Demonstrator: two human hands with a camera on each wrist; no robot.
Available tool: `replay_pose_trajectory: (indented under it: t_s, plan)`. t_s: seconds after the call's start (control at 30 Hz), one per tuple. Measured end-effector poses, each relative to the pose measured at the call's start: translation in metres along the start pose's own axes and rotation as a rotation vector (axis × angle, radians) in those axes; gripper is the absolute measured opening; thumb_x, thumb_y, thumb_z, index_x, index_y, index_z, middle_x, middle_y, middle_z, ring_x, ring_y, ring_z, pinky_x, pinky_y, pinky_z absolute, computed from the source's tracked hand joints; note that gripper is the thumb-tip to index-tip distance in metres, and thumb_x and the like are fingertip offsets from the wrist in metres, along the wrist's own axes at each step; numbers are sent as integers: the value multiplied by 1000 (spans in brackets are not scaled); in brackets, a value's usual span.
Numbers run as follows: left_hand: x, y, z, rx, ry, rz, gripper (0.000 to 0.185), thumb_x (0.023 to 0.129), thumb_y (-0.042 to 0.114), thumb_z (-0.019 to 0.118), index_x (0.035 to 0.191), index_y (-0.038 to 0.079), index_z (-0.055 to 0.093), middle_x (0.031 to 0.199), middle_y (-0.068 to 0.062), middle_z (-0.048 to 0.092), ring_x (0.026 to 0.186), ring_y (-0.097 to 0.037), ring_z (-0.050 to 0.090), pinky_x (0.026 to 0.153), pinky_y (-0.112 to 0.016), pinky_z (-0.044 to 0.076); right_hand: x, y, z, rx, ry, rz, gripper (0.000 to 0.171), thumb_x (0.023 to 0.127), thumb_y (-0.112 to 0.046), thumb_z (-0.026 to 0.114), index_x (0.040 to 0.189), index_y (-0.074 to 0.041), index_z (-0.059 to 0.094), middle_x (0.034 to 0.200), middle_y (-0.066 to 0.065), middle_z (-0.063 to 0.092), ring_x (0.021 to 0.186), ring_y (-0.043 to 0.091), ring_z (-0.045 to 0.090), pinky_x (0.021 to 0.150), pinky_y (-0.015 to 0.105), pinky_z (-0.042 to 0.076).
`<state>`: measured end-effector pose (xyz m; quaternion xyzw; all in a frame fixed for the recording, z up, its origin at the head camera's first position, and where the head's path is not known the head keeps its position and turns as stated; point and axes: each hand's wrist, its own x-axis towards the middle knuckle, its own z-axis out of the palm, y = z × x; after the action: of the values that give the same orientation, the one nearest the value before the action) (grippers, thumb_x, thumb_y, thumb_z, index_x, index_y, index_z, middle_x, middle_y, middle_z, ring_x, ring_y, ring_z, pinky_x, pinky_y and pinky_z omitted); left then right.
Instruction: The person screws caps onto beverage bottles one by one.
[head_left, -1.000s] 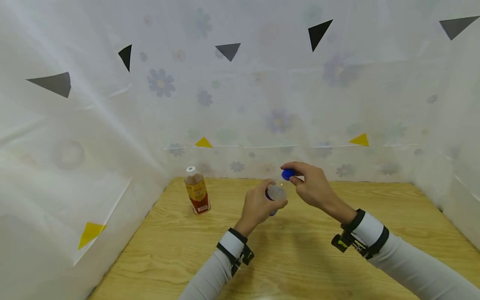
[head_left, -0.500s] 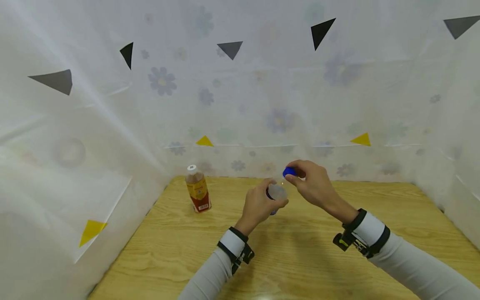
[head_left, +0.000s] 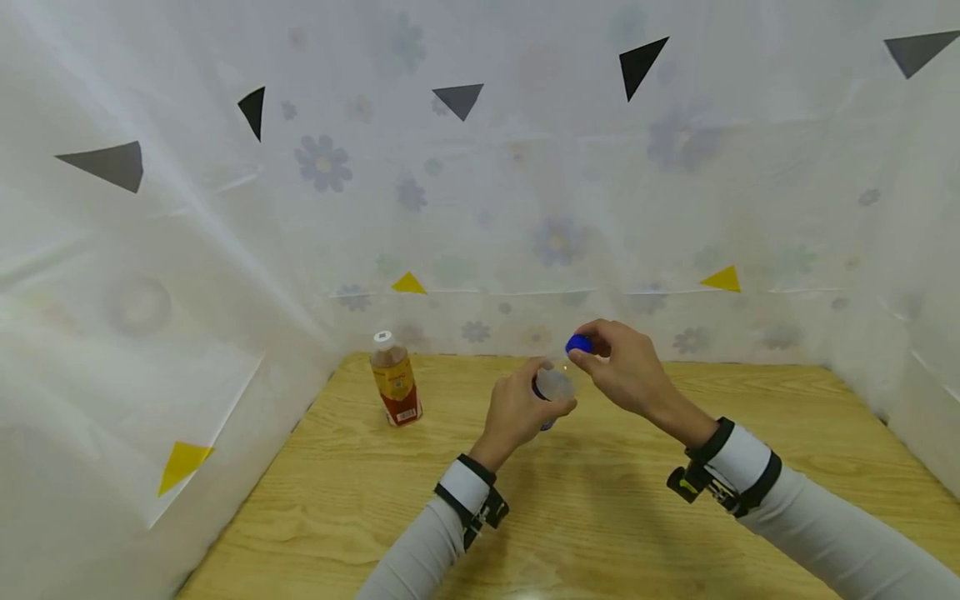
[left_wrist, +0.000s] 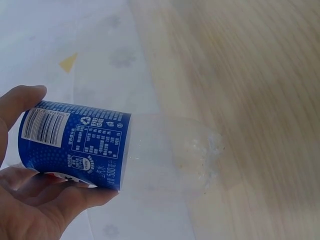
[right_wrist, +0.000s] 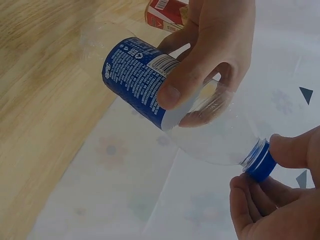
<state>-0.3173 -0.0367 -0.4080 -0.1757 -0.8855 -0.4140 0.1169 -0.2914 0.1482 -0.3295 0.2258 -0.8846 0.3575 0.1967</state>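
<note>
- Left hand: fingers and thumb curled round the middle of the clear bottle, gripping it over the blue label; thumb pressed across the label's edge in the right wrist view.
- Right hand: fingertips pinching the blue cap from both sides, thumb and forefinger closed on its ridged rim.
- Blue cap: seated on the bottle's neck, at the end nearest the right hand; seen in the head view as a small blue spot between the fingers.
- Clear bottle: held up off the table, tilted, neck up toward the right hand, base toward the wood; looks empty, a few droplets inside the clear wall.
- Held between both hands, above the far middle of the table.
- Second bottle: standing upright on the table to the left, near the back corner, well apart from both hands; white cap, brownish contents, red and yellow label.
- Wrist straps on both forearms, over pale grey sleeves.
- White sheeting printed with faint flowers on three sides of the table, with black, grey and yellow triangles stuck on it.
</note>
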Motion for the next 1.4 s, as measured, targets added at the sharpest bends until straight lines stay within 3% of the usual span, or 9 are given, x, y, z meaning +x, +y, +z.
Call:
replay_pose_trajectory:
  t_s: [0.17, 0.23, 0.4, 0.5, 0.6, 0.8, 1.4]
  plan:
    - [-1, 0, -1, 1, 0, -6, 59, 83, 45, 81, 132, 18, 62, 111, -8, 73, 88, -18, 70, 64, -25, 55, -1, -3, -4, -69, -61, 22, 59, 98, -27, 68, 146, 1, 47, 129, 27, 62, 117, 47, 60, 93, 60, 51]
    - [-1, 0, -2, 9, 0, -5, 59, 83, 44, 81, 132, 18, 62, 111, -9, 73, 88, -18, 70, 64, -25, 55, -1, -4, -4, -78, -68, 7, 62, 98, -26, 68, 149, 0, 44, 134, 27, 60, 121, 47, 58, 96, 61, 50]
    - [1, 0, -2, 16, 5, 3, 56, 83, 44, 81, 129, 17, 63, 108, -9, 74, 85, -17, 70, 62, -24, 54, 1, -4, -3, -74, -51, -57, 48, 98, -9, 65, 144, -4, 53, 136, 23, 62, 120, 42, 61, 94, 58, 52]
    - [0, 0, -3, 8, 8, 10, 57, 83, 43, 81, 129, 15, 64, 106, -9, 74, 82, -17, 70, 61, -24, 53, 0, -5, -2, -56, -55, -63, 42, 98, -2, 61, 140, -5, 57, 134, 22, 63, 114, 40, 65, 84, 53, 56]
    - [0, -1, -3, 5, 9, 17, 58, 83, 43, 81, 130, 13, 64, 104, -9, 74, 80, -16, 70, 60, -24, 53, 0, -6, -1, -25, -58, -57, 39, 99, 2, 58, 137, -3, 60, 131, 23, 65, 112, 40, 67, 83, 52, 58]
    - [-1, -2, -3, -5, 11, 28, 55, 84, 44, 81, 128, 16, 64, 105, -8, 73, 80, -15, 69, 59, -23, 53, -2, -7, 0, -7, -38, -61, 35, 98, 5, 58, 133, -2, 63, 126, 23, 67, 112, 39, 67, 91, 57, 55]
    - [-2, -2, -3, 0, 20, 34, 51, 84, 42, 81, 125, 18, 64, 103, -9, 74, 78, -14, 69, 59, -22, 52, -2, -4, 6, -13, 5, -76, 34, 97, 6, 59, 130, 1, 64, 126, 24, 66, 112, 40, 67, 88, 55, 57]
